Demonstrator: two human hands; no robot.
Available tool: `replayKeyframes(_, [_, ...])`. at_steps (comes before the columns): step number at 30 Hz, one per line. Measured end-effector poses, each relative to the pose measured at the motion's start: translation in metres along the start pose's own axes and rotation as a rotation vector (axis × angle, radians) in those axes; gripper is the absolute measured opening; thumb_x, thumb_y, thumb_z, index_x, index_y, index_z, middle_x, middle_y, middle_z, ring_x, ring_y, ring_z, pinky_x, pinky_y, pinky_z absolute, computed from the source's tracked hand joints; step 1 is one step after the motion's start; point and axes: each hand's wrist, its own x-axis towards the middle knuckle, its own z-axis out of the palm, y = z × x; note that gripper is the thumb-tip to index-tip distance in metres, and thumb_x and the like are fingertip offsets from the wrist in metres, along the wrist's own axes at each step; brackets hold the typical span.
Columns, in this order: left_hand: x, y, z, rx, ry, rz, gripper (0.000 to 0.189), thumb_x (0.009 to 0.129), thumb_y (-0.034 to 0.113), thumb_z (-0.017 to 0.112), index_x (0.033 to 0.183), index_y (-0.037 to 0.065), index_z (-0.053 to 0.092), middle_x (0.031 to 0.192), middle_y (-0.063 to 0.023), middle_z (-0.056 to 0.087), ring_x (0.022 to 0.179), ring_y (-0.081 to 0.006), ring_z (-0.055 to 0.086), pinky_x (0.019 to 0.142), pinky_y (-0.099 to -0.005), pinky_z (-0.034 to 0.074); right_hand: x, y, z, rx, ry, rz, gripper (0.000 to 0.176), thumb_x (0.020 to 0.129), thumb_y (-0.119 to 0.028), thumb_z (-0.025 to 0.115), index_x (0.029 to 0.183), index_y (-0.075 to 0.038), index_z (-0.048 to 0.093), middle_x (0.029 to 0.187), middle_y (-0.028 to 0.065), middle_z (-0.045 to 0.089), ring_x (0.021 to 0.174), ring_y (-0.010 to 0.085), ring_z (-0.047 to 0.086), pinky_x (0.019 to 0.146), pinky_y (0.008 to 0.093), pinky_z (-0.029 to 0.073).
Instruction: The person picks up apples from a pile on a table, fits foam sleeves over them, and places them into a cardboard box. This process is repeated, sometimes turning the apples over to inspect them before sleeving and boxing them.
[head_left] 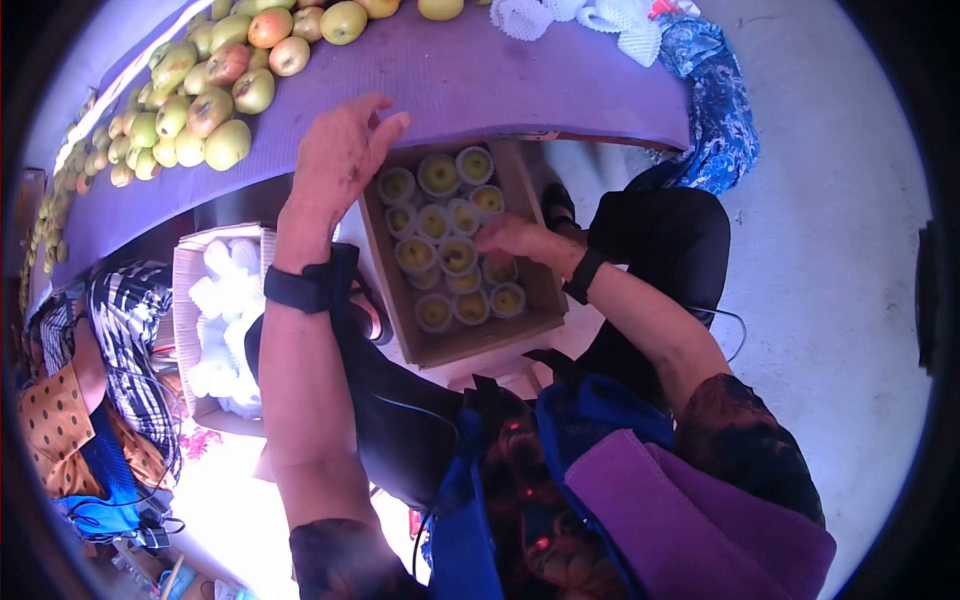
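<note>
My left hand [345, 150] is raised over the front edge of the purple-covered table [450, 80], thumb and fingers apart, holding nothing. Beyond it lies a heap of yellow-green and reddish apples [210, 110]. Below stands an open cardboard box [450, 350] with several apples [458, 257] in white foam net sleeves, set close together. My right hand [515, 240] is inside the box's right side, just above the sleeved apples. Its fingers are blurred and point down, so I cannot make out whether they grip an apple.
At the left, a second box [188, 300] holds white foam sleeves [228, 310]. More foam nets [570, 15] lie on the table's far right, beside blue patterned cloth [710, 100]. Another person in a checked garment [130, 340] sits at far left. My knees flank the apple box.
</note>
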Motion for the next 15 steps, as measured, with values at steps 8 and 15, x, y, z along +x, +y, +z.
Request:
replayKeyframes(8, [0.008,0.005,0.006,0.014,0.136,0.06,0.033,0.088,0.034,0.062,0.104,0.004,0.066,0.079,-0.0184,0.067,0.075,-0.0333,0.066,0.067,-0.0391,0.051,-0.07,-0.104,-0.038,-0.008,-0.249,-0.429,0.038,0.088,-0.031,0.063,0.114,-0.002,0.063,0.097,0.0035,0.062,0.093,0.0133,0.06,0.082,0.0279,0.05])
replayKeyframes(15, [0.017,0.015,0.012,0.012,0.236,0.037,0.024,0.088,0.026,0.063,0.099,0.005,0.067,0.081,-0.0185,0.067,0.072,-0.034,0.065,0.064,-0.0384,0.051,-0.082,-0.157,-0.052,-0.136,-0.233,-0.663,0.035,0.087,-0.021,0.064,0.116,0.0,0.06,0.105,0.0053,0.064,0.094,0.0128,0.058,0.083,0.0284,0.048])
